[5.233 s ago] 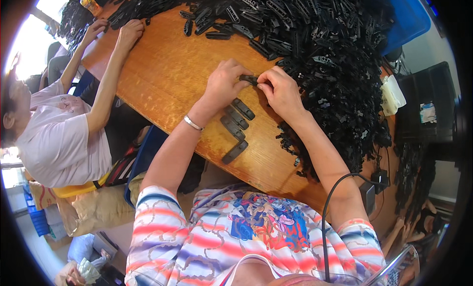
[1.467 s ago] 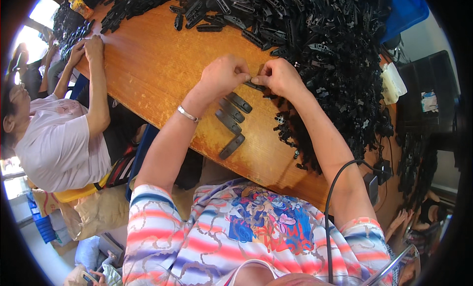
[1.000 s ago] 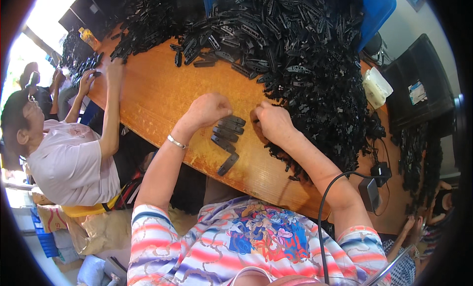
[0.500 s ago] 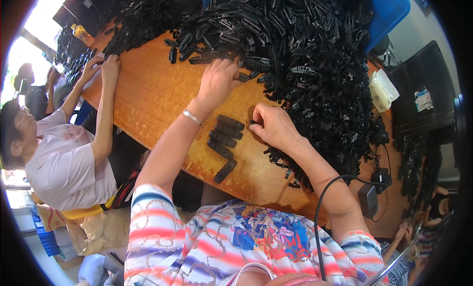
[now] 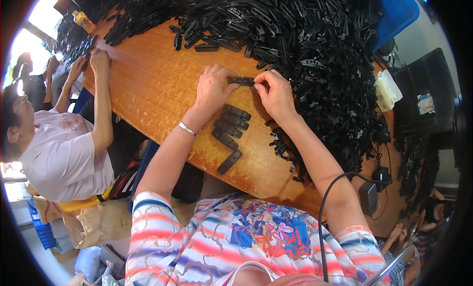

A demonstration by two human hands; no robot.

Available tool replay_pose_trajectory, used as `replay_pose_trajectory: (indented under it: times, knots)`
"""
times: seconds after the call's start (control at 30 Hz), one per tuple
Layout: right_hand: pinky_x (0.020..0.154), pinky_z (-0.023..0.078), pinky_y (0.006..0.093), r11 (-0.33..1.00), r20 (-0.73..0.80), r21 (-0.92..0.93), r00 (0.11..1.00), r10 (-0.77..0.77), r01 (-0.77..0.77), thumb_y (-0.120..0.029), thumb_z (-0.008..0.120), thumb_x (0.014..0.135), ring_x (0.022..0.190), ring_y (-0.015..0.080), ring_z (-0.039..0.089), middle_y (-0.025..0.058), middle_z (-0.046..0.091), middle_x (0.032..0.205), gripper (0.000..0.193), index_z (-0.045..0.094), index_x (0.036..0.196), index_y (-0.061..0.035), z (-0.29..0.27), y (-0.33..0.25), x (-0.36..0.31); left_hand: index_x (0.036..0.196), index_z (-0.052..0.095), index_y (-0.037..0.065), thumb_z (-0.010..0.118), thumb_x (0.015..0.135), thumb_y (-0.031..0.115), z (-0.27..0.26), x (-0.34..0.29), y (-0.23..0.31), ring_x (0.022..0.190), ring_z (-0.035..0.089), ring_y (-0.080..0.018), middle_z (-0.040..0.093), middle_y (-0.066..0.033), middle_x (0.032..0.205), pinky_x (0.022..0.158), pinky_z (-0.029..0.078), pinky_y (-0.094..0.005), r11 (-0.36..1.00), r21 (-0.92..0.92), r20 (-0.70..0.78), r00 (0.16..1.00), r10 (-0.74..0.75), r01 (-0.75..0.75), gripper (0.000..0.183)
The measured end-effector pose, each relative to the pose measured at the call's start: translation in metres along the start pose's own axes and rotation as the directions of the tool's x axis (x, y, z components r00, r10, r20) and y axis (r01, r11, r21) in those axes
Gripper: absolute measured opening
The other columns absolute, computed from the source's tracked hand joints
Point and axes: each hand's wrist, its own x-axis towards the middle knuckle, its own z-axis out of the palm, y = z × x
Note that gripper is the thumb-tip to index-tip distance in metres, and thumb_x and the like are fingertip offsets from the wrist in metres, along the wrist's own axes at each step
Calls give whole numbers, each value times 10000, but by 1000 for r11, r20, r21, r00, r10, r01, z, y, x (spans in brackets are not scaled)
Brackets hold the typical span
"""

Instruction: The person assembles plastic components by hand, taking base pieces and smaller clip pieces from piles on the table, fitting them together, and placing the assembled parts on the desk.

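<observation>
Between my two hands, just above the wooden table (image 5: 162,84), is a long black plastic piece (image 5: 241,81) with open slots along the side facing up. My left hand (image 5: 215,87) pinches its left end. At its right end, the thumb and fingertips of my right hand (image 5: 276,95) are closed on it; any small part under those fingertips is hidden. Closer to me lie several smooth black plastic pieces (image 5: 231,123), some side by side, with one piece (image 5: 229,162) slanting away at the near end.
A large heap of long black pieces (image 5: 256,25) fills the far side. Smaller black parts (image 5: 330,108) pile up to the right, beside a cable (image 5: 322,207) and a black adapter (image 5: 368,198). A blue bin (image 5: 399,17) stands far right. A co-worker (image 5: 64,153) sits at the left.
My left hand has come back from the heap with a long black piece. My right hand has moved up to meet it, and both hands now hold the piece.
</observation>
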Motion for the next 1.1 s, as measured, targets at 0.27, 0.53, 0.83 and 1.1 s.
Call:
replay_pose_trajectory:
  times: [0.27, 0.53, 0.83, 1.1]
  knots:
    - [782, 571, 417, 999, 30, -38, 1000, 1, 0, 9, 819, 896, 879, 335, 716, 127, 692, 972, 141, 728, 999, -21, 6, 6, 0, 1066, 799, 95, 891, 837, 141, -3, -4, 1, 1083, 636, -357, 699, -97, 1073, 967, 524, -472, 1000, -26, -8, 1000, -17, 17, 251]
    - [799, 580, 434, 998, 81, -36, 995, 54, -51, -8, 820, 892, 907, 352, 726, 117, 699, 996, 136, 741, 996, -47, 2, 2, -4, 1119, 813, 64, 873, 858, 129, -2, -4, -3, 1098, 643, -345, 732, -98, 1125, 984, 530, -450, 1000, -30, 8, 1000, 9, -9, 275]
    - [809, 588, 432, 991, 120, 17, 985, 126, -129, -42, 843, 885, 898, 328, 734, 102, 713, 984, 148, 740, 990, -49, 1, -2, -7, 1097, 815, 76, 861, 872, 137, -8, -8, 4, 1075, 669, -333, 748, -92, 1099, 942, 550, -445, 1000, -6, -6, 1000, 29, -29, 237]
    - [790, 589, 413, 997, 40, 44, 997, 64, -66, -51, 852, 875, 872, 315, 737, 107, 726, 974, 159, 741, 987, -32, -5, 2, -10, 1103, 774, 95, 811, 925, 141, -24, -21, 45, 1000, 702, -344, 747, -99, 1026, 847, 581, -455, 978, -8, 142, 968, -207, 211, 188]
